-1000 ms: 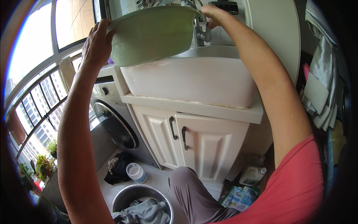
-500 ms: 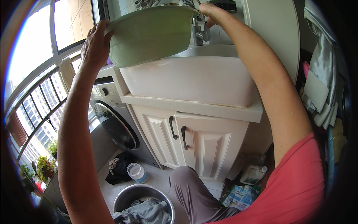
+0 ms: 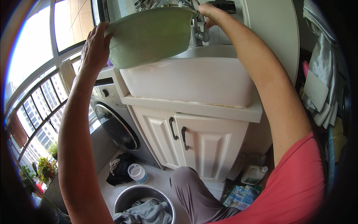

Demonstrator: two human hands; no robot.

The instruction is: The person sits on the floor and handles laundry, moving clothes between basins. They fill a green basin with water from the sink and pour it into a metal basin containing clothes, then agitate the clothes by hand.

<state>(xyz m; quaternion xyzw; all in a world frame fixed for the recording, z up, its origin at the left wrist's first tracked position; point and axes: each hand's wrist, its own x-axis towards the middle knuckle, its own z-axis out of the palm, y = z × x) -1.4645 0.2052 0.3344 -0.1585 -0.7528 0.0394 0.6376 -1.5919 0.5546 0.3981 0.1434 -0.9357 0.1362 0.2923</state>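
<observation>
A pale green plastic basin [image 3: 151,39] rests tilted on the left part of the white sink [image 3: 186,80]. My left hand [image 3: 96,46] grips its left rim, thumb on the near wall and fingers behind. Beyond its right rim, my right hand [image 3: 212,14] is curled beside the upper part of the grey metal tap [image 3: 199,35]. Its fingertips are partly hidden, so I cannot tell whether they hold the tap or the rim. The inside of the basin does not show.
Below the sink is a white cabinet [image 3: 209,145], with a washing machine [image 3: 115,123] to its left. On the floor stand a metal basin [image 3: 169,203] of grey cloth, a clear plastic tub [image 3: 138,173], a dark cloth [image 3: 121,170] and a white jug [image 3: 254,174].
The basin and both hands stay almost in place. The view shifts very slightly.
</observation>
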